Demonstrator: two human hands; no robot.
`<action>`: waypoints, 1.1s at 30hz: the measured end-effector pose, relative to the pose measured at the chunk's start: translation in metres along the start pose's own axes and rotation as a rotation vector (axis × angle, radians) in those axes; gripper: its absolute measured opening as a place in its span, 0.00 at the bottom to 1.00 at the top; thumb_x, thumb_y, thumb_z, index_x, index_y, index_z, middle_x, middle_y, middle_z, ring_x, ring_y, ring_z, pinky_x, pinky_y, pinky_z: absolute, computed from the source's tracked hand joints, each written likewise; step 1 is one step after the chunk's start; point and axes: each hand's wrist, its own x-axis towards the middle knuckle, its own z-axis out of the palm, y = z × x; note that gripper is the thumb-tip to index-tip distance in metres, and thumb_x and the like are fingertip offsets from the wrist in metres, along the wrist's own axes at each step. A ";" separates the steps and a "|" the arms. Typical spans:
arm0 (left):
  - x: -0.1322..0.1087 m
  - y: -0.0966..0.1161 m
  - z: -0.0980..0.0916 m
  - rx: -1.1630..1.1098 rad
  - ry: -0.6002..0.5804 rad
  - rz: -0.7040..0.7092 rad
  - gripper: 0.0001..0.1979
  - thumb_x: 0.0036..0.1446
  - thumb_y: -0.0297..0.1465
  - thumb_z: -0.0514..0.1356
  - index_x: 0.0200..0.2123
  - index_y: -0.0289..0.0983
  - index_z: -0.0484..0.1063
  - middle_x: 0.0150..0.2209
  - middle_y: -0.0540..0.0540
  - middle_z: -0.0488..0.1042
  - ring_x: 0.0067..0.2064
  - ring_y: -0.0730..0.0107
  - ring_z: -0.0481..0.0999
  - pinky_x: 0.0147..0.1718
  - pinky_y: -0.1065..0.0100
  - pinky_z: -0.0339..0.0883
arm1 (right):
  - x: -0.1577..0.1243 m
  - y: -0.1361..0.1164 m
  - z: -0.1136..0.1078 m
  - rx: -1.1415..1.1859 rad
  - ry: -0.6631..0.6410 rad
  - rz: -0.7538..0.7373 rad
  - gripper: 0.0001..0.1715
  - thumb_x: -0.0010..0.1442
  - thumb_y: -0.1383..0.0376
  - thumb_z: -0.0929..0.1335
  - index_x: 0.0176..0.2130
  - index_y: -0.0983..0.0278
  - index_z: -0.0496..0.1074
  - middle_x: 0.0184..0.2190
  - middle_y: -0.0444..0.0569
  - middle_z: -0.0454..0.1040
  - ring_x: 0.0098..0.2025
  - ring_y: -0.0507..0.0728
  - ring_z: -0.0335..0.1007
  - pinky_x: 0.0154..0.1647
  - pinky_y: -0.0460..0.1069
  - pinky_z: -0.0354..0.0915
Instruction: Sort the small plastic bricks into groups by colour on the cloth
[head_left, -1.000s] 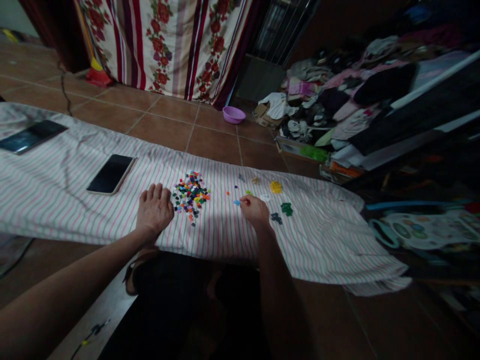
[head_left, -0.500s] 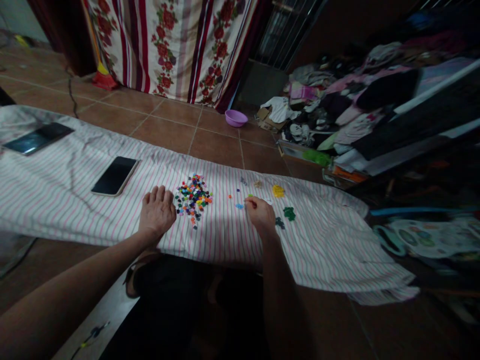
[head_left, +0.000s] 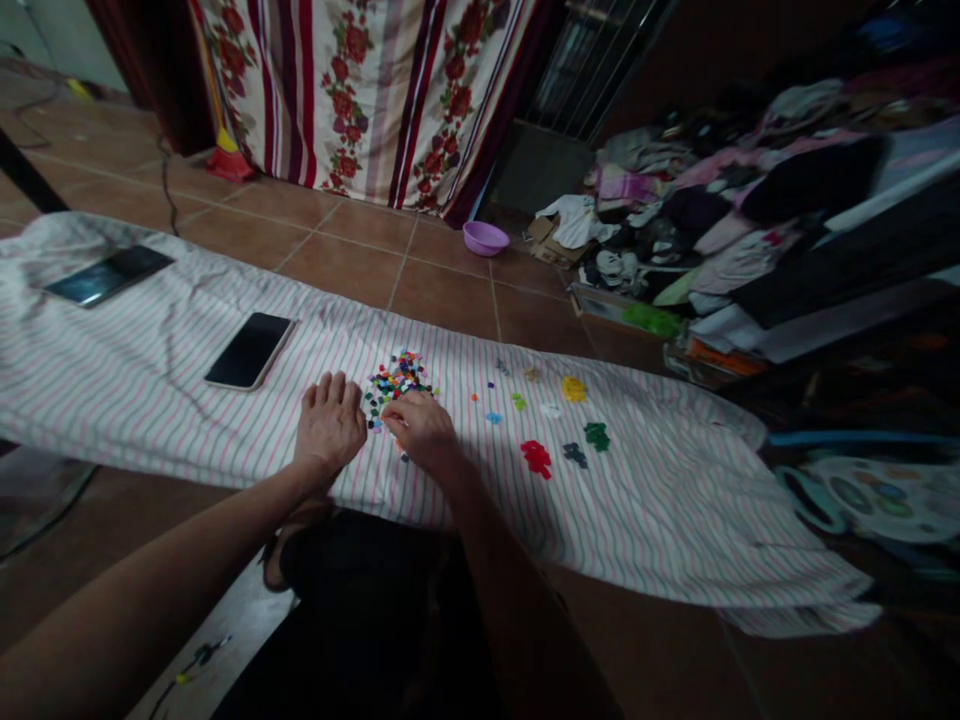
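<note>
A heap of small mixed-colour beads (head_left: pixel 397 375) lies on a pink-striped white cloth (head_left: pixel 150 380) spread over the floor. My left hand (head_left: pixel 328 420) rests flat on the cloth just left of the heap, fingers stretched out. My right hand (head_left: pixel 421 425) sits at the heap's near edge with its fingers curled down onto the beads; what they pinch is hidden. To the right lie sorted little groups: red (head_left: pixel 536 457), green (head_left: pixel 597 435), dark (head_left: pixel 575 454), yellow (head_left: pixel 573 388), and a few tinier clusters.
Two dark phones, one (head_left: pixel 250 350) near the heap and one (head_left: pixel 109 275) far left, lie on the cloth. Beyond are brown floor tiles, a purple bowl (head_left: pixel 485 237), a floral curtain (head_left: pixel 360 90), and piles of clothes (head_left: pixel 697 210) at right.
My right hand moved left from the sorted groups to the bead heap, uncovering a red group. The left hand stayed put. The view shifted slightly.
</note>
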 end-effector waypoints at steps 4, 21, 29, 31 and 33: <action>0.001 0.001 -0.001 -0.022 -0.006 -0.011 0.19 0.62 0.31 0.48 0.52 0.34 0.69 0.63 0.33 0.65 0.66 0.46 0.60 0.60 0.48 0.54 | 0.002 -0.004 0.012 -0.081 -0.017 -0.018 0.10 0.64 0.68 0.66 0.36 0.60 0.78 0.34 0.49 0.72 0.41 0.58 0.66 0.45 0.51 0.62; 0.000 0.001 -0.003 -0.034 0.003 -0.004 0.18 0.62 0.30 0.47 0.52 0.34 0.69 0.62 0.33 0.66 0.66 0.47 0.60 0.61 0.49 0.54 | 0.006 0.014 0.005 0.438 0.062 0.291 0.07 0.57 0.64 0.69 0.36 0.61 0.78 0.30 0.44 0.77 0.34 0.53 0.73 0.39 0.47 0.68; 0.000 0.002 -0.004 -0.044 -0.006 -0.001 0.19 0.63 0.31 0.44 0.51 0.32 0.68 0.62 0.31 0.64 0.66 0.45 0.58 0.61 0.48 0.52 | -0.014 0.057 -0.024 0.853 0.245 0.569 0.19 0.44 0.53 0.72 0.32 0.63 0.75 0.26 0.46 0.77 0.29 0.54 0.73 0.32 0.48 0.69; -0.001 0.002 -0.004 -0.049 -0.006 -0.003 0.19 0.63 0.31 0.44 0.50 0.33 0.68 0.62 0.32 0.64 0.66 0.46 0.58 0.61 0.49 0.52 | -0.025 0.074 -0.038 0.775 0.330 0.614 0.21 0.43 0.51 0.72 0.33 0.63 0.75 0.27 0.47 0.76 0.29 0.54 0.72 0.32 0.48 0.69; -0.001 0.002 -0.003 -0.060 -0.003 0.000 0.18 0.62 0.31 0.44 0.50 0.34 0.68 0.62 0.32 0.64 0.66 0.47 0.57 0.61 0.49 0.52 | -0.039 0.091 -0.052 0.656 0.403 0.659 0.22 0.44 0.50 0.70 0.34 0.64 0.75 0.26 0.47 0.75 0.29 0.54 0.71 0.32 0.49 0.68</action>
